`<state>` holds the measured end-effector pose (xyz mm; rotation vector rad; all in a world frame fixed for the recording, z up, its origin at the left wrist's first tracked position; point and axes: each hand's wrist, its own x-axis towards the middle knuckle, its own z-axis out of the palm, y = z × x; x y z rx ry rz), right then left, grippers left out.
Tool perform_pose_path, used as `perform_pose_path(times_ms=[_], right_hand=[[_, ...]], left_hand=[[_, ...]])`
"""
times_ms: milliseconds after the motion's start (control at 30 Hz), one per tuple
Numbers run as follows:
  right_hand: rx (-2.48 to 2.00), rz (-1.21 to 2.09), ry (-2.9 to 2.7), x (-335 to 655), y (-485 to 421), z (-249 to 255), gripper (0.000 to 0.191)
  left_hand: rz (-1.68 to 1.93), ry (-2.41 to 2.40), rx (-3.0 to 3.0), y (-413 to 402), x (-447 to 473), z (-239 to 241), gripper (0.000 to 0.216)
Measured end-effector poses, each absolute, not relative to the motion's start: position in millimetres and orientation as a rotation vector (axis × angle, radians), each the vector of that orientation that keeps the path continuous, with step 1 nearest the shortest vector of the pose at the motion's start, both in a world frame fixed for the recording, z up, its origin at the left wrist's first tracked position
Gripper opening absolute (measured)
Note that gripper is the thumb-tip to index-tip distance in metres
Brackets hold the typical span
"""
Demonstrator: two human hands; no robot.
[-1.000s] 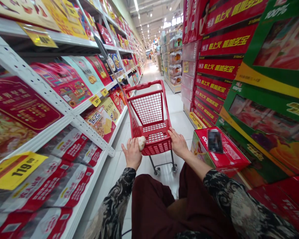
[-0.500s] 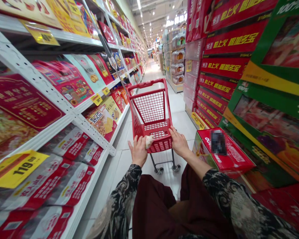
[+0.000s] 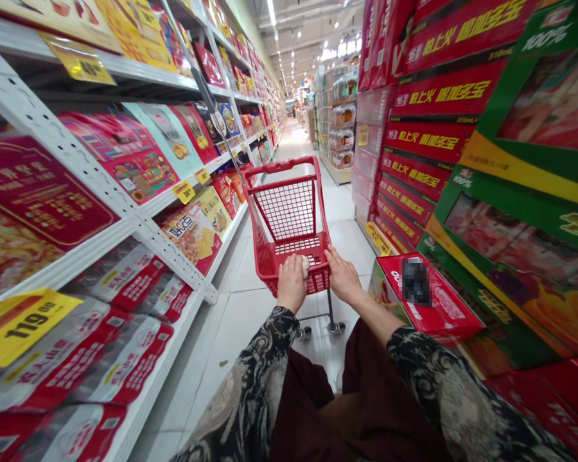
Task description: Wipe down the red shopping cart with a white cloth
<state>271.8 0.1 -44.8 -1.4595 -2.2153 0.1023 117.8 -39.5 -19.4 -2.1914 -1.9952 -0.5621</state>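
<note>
A small red plastic shopping cart (image 3: 285, 210) stands in front of my knees, its mesh basket towards me and its raised handle on the far side. My left hand (image 3: 292, 281) presses on the near rim, fingers together around a crumpled white tissue or cloth, whose right edge shows past the fingers. On the near right corner of the rim, my right hand (image 3: 343, 276) has its fingers closed over the edge. No goods can be seen in the part of the basket that shows. Beneath it are grey legs with casters.
White shelves (image 3: 173, 234) with boxed and bagged goods line the left side. Stacked red cartons (image 3: 426, 138) and green fruit-picture boxes (image 3: 515, 212) rise on the right. A low red-topped box (image 3: 443, 295) juts out near my right arm. The tiled aisle (image 3: 289, 144) runs ahead.
My left hand has moved right along the near rim with the white tissue or cloth, its fingers now closer together. My right hand stays on the rim's corner. The view has shifted slightly.
</note>
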Motion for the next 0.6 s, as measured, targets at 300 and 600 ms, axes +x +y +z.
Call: perform_pose_path(times_ms=[300, 600], right_hand=[[-1.451, 0.160, -2.194, 266.7, 3.6, -45.1, 0.058], [-1.480, 0.129, -2.247, 263.2, 0.8, -40.7, 0.053]], left_hand=[[-0.611, -2.112, -1.909, -59.6, 64.3, -30.1, 0.051], [-0.547, -1.806, -2.293, -44.8, 125.4, -33.0, 0.047]])
